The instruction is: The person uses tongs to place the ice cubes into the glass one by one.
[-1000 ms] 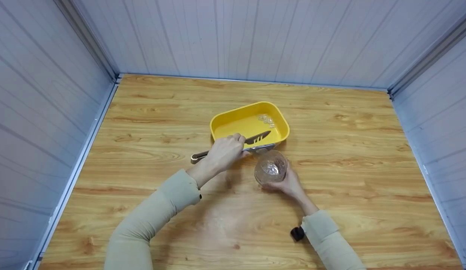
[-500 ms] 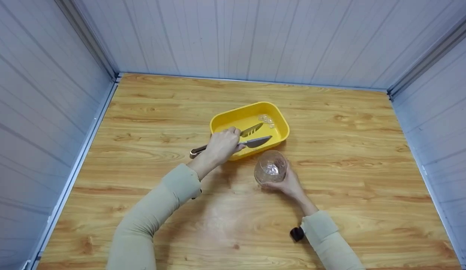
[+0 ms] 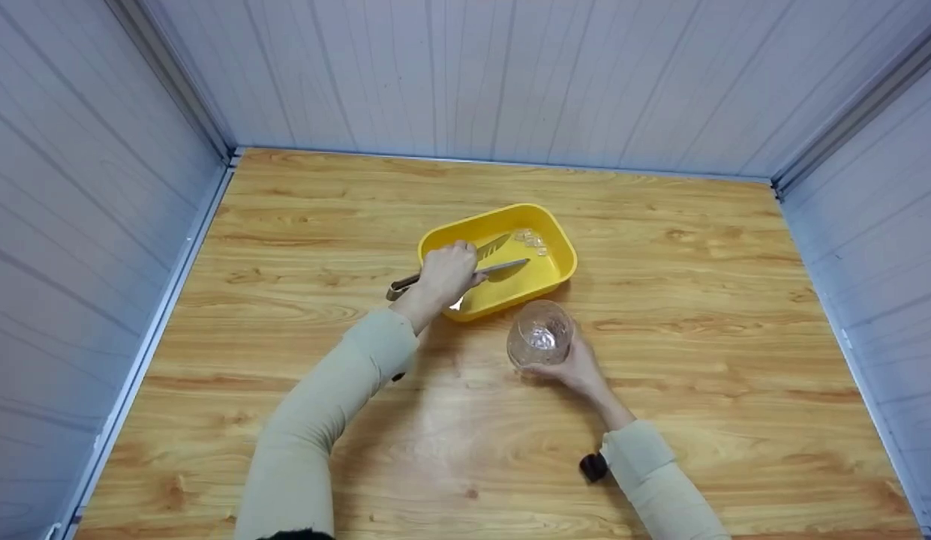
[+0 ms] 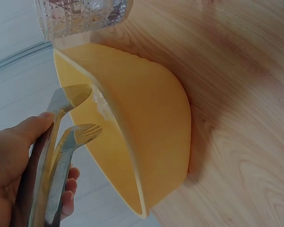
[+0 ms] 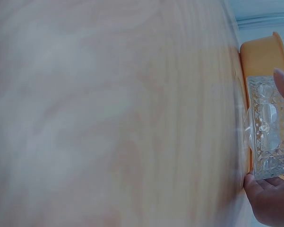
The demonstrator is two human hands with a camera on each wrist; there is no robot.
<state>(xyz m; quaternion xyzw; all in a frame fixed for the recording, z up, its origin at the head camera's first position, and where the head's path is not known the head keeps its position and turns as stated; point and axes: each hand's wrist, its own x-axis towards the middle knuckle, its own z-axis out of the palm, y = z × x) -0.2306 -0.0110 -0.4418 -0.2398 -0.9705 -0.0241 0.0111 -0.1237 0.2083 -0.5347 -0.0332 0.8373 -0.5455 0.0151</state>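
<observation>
My left hand (image 3: 448, 276) grips metal tongs (image 4: 46, 165) over the yellow tub (image 3: 503, 300). One tong arm ends in a broad blade, the other in a slotted one; in the left wrist view their ends stand apart at the tub's mouth, nothing between them. Several clear ice-like cubes (image 3: 531, 240) lie in the tub's far right corner. My right hand (image 3: 581, 367) holds a patterned clear glass (image 3: 540, 334) upright on the table, just in front of the tub. Some clear pieces show at the bottom of the glass. The right wrist view shows fingers on both sides of the glass (image 5: 269, 127).
The wood-grain table (image 3: 698, 300) is enclosed by pale panel walls (image 3: 465, 82) at the back and both sides. A small black object (image 3: 593, 467) sits by the right sleeve cuff.
My left hand and the tongs have moved from the tub's near rim back and slightly left, over the tub. The right hand and the glass stay in place.
</observation>
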